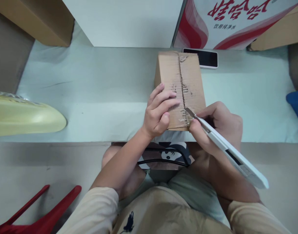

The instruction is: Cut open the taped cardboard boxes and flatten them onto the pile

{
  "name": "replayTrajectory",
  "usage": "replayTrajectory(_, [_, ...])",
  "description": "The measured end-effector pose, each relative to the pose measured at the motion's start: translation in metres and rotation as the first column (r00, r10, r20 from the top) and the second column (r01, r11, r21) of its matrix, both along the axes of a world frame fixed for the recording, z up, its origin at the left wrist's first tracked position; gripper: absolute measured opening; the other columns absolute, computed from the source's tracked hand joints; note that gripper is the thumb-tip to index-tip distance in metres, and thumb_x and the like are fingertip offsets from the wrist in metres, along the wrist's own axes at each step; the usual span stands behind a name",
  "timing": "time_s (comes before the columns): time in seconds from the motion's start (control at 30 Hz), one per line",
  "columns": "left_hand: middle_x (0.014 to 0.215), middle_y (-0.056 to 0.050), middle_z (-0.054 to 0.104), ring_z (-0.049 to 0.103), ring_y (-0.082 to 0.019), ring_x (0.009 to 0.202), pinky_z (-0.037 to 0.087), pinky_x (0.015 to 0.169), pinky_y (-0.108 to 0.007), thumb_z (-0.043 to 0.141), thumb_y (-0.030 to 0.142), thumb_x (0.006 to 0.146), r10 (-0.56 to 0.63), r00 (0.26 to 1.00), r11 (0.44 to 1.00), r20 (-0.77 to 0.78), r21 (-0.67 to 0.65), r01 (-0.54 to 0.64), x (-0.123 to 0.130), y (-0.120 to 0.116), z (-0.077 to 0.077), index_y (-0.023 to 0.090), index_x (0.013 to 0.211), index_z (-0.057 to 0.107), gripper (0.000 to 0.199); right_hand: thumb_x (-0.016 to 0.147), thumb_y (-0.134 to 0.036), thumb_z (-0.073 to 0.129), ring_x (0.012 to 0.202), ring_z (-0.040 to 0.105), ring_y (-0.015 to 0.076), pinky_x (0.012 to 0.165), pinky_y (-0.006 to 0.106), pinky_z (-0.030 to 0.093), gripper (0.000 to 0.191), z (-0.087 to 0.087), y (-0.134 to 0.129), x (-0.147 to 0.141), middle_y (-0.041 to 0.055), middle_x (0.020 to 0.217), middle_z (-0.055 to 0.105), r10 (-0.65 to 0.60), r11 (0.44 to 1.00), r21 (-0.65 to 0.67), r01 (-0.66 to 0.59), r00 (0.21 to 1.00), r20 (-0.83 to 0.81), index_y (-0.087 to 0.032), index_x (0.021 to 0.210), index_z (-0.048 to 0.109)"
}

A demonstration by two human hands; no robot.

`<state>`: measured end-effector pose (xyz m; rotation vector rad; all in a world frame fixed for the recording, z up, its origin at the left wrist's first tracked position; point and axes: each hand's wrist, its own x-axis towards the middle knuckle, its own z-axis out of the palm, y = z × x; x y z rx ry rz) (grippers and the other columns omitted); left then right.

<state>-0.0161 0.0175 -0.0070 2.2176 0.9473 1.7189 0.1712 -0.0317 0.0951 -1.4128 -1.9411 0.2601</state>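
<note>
A small brown cardboard box (170,71) stands near the table's front edge, with a lengthwise seam down the middle of its top and scuffed, torn patches beside it. My left hand (158,112) grips the box at its near left, fingers curled over the top and thumb tucked below them. In my right hand (219,125) is a white utility knife (226,148), held at a slant with its handle reaching back over my forearm. Its short metal blade points up and left, with the tip at the seam close to the box's near end.
Behind the box lies a phone (208,58), partly hidden. A white panel (134,22) and a red-and-white printed carton (226,35) stand at the back. At left is a yellow object (29,115); a blue container (296,102) sits far right. Red stool legs (56,208) show lower left.
</note>
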Motion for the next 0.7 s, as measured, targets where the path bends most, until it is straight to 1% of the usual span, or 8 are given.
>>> replayTrajectory(0.1, [0.128, -0.005, 0.072, 0.063, -0.025, 0.136, 0.046, 0.129, -0.05, 0.034, 0.036, 0.108, -0.006, 1.0, 1.0, 0.024, 0.005, 0.006, 0.0008, 0.0009, -0.0006, 0.026, 0.126, 0.066, 0.037, 0.077, -0.021, 0.068, 0.044, 0.046, 0.0104, 0.046, 0.025, 0.032, 0.018, 0.0, -0.0005, -0.0033, -0.0071, 0.056, 0.057, 0.014, 0.998, 0.059, -0.017, 0.998, 0.053, -0.026, 0.082, 0.051])
replayTrajectory(0.27, [0.126, -0.005, 0.071, 0.061, -0.024, 0.135, 0.046, 0.13, -0.047, 0.035, 0.036, 0.107, -0.017, 0.999, 0.999, 0.044, 0.041, 0.015, 0.002, 0.0032, -0.0013, 0.027, 0.126, 0.067, 0.038, 0.081, -0.026, 0.066, 0.045, 0.05, 0.0121, 0.048, 0.025, 0.034, 0.015, -0.0019, -0.0024, -0.0074, -0.0062, 0.054, 0.056, -0.014, 0.987, 0.158, -0.013, 0.986, 0.165, -0.025, 0.081, 0.051])
replayTrajectory(0.33, [0.125, -0.004, 0.071, 0.063, -0.023, 0.133, 0.046, 0.129, -0.048, 0.035, 0.035, 0.106, -0.013, 0.999, 0.999, 0.045, 0.033, 0.012, 0.0023, 0.0036, -0.0012, 0.028, 0.126, 0.066, 0.038, 0.081, -0.024, 0.065, 0.047, 0.051, 0.012, 0.048, 0.025, 0.034, 0.015, -0.0027, -0.0032, -0.0082, -0.0054, 0.057, 0.058, -0.015, 0.986, 0.167, -0.016, 0.982, 0.188, -0.025, 0.081, 0.051])
replayTrajectory(0.47, [0.126, -0.002, 0.071, 0.062, -0.021, 0.134, 0.047, 0.13, -0.047, 0.035, 0.035, 0.105, 0.005, 0.999, 0.999, 0.035, 0.039, -0.006, 0.0019, 0.0042, -0.0017, 0.03, 0.126, 0.066, 0.038, 0.081, -0.02, 0.065, 0.049, 0.051, 0.0116, 0.049, 0.026, 0.034, 0.016, -0.0032, -0.0047, -0.0091, -0.0044, 0.059, 0.06, 0.007, 0.986, 0.164, -0.038, 0.982, 0.187, -0.025, 0.08, 0.05])
replayTrajectory(0.53, [0.126, -0.002, 0.071, 0.063, -0.021, 0.133, 0.047, 0.13, -0.046, 0.035, 0.035, 0.105, 0.004, 1.0, 0.998, 0.029, 0.057, -0.006, 0.0013, 0.0041, -0.0018, 0.029, 0.127, 0.066, 0.038, 0.081, -0.021, 0.063, 0.049, 0.051, 0.0124, 0.049, 0.026, 0.034, 0.014, -0.0033, -0.0054, -0.0095, -0.0036, 0.058, 0.059, -0.005, 0.991, 0.131, -0.019, 0.984, 0.178, -0.025, 0.079, 0.05])
replayTrajectory(0.6, [0.126, -0.003, 0.071, 0.064, -0.021, 0.132, 0.047, 0.129, -0.046, 0.034, 0.036, 0.106, -0.004, 1.0, 0.999, 0.028, 0.047, 0.003, 0.0009, 0.0035, -0.0013, 0.029, 0.127, 0.066, 0.038, 0.08, -0.022, 0.063, 0.05, 0.05, 0.0133, 0.049, 0.027, 0.035, 0.013, -0.0035, -0.0061, -0.0098, -0.0033, 0.058, 0.058, -0.028, 0.994, 0.106, 0.009, 0.984, 0.175, -0.025, 0.078, 0.05])
replayTrajectory(0.7, [0.126, -0.004, 0.071, 0.064, -0.022, 0.132, 0.047, 0.129, -0.049, 0.034, 0.037, 0.108, -0.009, 0.999, 1.0, 0.034, 0.017, 0.008, 0.0009, 0.0018, 0.0, 0.028, 0.125, 0.066, 0.038, 0.079, -0.021, 0.063, 0.049, 0.049, 0.0133, 0.048, 0.027, 0.035, 0.015, -0.0039, -0.0068, -0.0102, -0.0041, 0.057, 0.057, -0.033, 0.993, 0.12, 0.011, 0.983, 0.18, -0.026, 0.078, 0.049])
